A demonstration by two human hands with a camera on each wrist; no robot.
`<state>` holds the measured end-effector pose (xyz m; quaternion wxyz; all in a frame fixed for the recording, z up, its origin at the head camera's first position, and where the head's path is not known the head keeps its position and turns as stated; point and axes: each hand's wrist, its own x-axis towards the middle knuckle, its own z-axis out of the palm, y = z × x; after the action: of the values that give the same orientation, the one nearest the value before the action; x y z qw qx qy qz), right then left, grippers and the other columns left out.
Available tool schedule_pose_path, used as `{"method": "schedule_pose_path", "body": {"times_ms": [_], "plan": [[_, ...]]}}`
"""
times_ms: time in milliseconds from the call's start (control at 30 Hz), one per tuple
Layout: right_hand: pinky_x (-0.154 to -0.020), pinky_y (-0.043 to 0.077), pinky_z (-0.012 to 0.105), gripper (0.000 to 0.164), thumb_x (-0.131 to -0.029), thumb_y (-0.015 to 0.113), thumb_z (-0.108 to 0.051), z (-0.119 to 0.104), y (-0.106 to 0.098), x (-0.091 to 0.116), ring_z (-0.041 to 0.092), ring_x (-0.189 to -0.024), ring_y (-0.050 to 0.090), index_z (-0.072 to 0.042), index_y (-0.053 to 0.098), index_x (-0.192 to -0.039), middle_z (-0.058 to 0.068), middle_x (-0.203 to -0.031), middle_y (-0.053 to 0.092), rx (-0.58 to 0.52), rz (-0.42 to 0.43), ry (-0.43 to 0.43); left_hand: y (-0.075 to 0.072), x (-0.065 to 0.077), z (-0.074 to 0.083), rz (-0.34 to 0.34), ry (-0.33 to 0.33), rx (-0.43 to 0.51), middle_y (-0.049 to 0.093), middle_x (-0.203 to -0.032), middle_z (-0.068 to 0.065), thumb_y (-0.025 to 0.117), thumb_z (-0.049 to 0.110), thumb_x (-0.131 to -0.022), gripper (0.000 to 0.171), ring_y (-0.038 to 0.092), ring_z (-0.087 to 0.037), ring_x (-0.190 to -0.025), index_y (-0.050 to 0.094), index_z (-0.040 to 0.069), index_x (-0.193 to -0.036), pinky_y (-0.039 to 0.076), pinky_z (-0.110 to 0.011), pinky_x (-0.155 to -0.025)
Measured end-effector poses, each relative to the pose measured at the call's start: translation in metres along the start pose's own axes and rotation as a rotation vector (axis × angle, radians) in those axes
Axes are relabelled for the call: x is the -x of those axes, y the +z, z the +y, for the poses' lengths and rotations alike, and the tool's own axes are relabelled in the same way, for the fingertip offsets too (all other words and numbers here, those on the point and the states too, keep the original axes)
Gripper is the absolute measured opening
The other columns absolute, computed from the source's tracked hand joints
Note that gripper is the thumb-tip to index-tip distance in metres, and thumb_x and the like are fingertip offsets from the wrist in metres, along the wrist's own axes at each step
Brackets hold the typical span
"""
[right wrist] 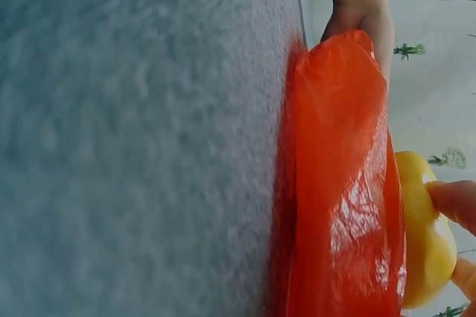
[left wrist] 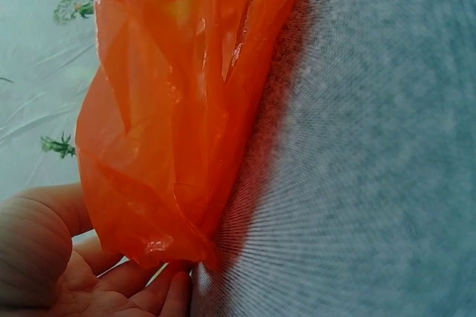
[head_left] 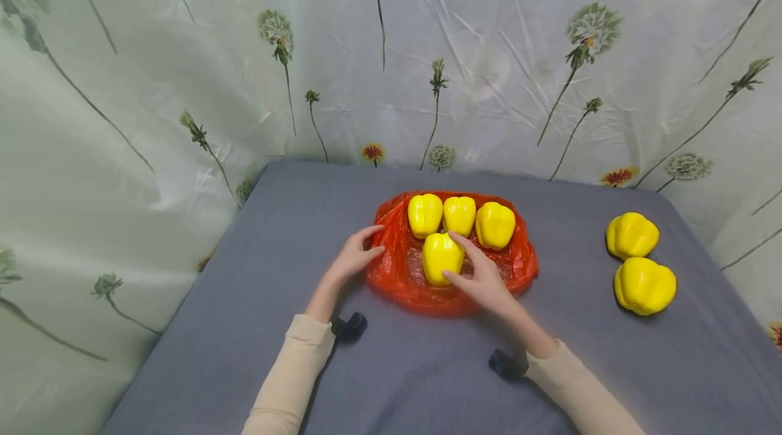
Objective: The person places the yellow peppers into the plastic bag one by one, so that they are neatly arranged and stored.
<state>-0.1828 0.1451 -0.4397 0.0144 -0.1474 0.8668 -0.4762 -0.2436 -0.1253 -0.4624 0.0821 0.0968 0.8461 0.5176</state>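
Observation:
A red plastic bag (head_left: 400,289) lies on the table with its mouth spread wide. Three yellow bell peppers sit in a row at its back, the middle one (head_left: 459,215) between two others. My right hand (head_left: 482,279) pinches a fourth yellow bell pepper (head_left: 441,260) between thumb and fingers, over the front of the bag. In the right wrist view this bell pepper (right wrist: 424,235) shows above the bag's red wall (right wrist: 342,183). My left hand (head_left: 354,255) holds the bag's left edge; in the left wrist view its fingers (left wrist: 141,287) curl at the crumpled plastic (left wrist: 163,146).
Two more yellow bell peppers, one behind (head_left: 632,235) and one in front (head_left: 645,286), lie on the table to the right of the bag. Grey cloth (head_left: 421,374) covers the table. A pale curtain (head_left: 342,48) with dandelion prints hangs along its back and left edges.

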Motion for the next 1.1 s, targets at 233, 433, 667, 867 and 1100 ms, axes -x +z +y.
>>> {"method": "schedule_pose_path", "body": {"times_ms": [233,433,667,867,1100], "plan": [[-0.083,0.057,0.036,0.071,-0.082,0.071,-0.021,-0.002,0.007,-0.001,0.035,-0.114,0.057,-0.021,0.035,-0.144,0.012,-0.146,0.041,-0.017,-0.01,-0.004,0.001,0.0,0.0,0.011,0.002,0.012,0.044,-0.143,-0.02,0.058,0.01,-0.089,0.051,0.039,-0.035,-0.135,0.045,0.004,-0.137,0.033,-0.049,-0.112],[-0.086,0.056,0.037,0.069,-0.083,0.07,-0.024,-0.003,0.012,-0.003,0.032,-0.116,0.057,-0.019,0.036,-0.144,0.012,-0.145,0.043,0.0,-0.021,-0.007,0.002,0.0,0.001,0.012,0.012,0.02,0.044,-0.143,-0.02,0.057,0.01,-0.089,0.05,0.041,-0.035,-0.133,0.045,0.003,-0.137,0.033,-0.049,-0.112],[-0.088,0.055,0.037,0.069,-0.085,0.068,-0.022,-0.01,0.016,-0.004,0.032,-0.12,0.054,-0.018,0.034,-0.145,0.014,-0.145,0.042,0.003,-0.05,-0.014,0.002,0.002,0.001,0.009,-0.027,0.022,0.045,-0.143,-0.018,0.055,0.014,-0.091,0.049,0.043,-0.034,-0.131,0.044,0.006,-0.138,0.037,-0.049,-0.11],[-0.088,0.055,0.038,0.07,-0.085,0.068,-0.022,-0.012,0.022,-0.005,0.032,-0.122,0.052,-0.018,0.033,-0.145,0.014,-0.145,0.041,0.039,-0.046,-0.028,0.002,0.003,0.001,0.005,-0.036,0.038,0.044,-0.144,-0.018,0.054,0.016,-0.092,0.049,0.043,-0.035,-0.131,0.044,0.006,-0.139,0.037,-0.049,-0.11],[-0.087,0.056,0.037,0.072,-0.085,0.068,-0.023,-0.013,0.023,-0.007,0.031,-0.12,0.052,-0.018,0.031,-0.146,0.015,-0.145,0.04,0.059,-0.048,-0.037,-0.001,0.008,0.015,-0.016,-0.043,0.046,0.043,-0.144,-0.021,0.053,0.014,-0.093,0.049,0.043,-0.037,-0.131,0.041,0.002,-0.139,0.037,-0.05,-0.109]]}}
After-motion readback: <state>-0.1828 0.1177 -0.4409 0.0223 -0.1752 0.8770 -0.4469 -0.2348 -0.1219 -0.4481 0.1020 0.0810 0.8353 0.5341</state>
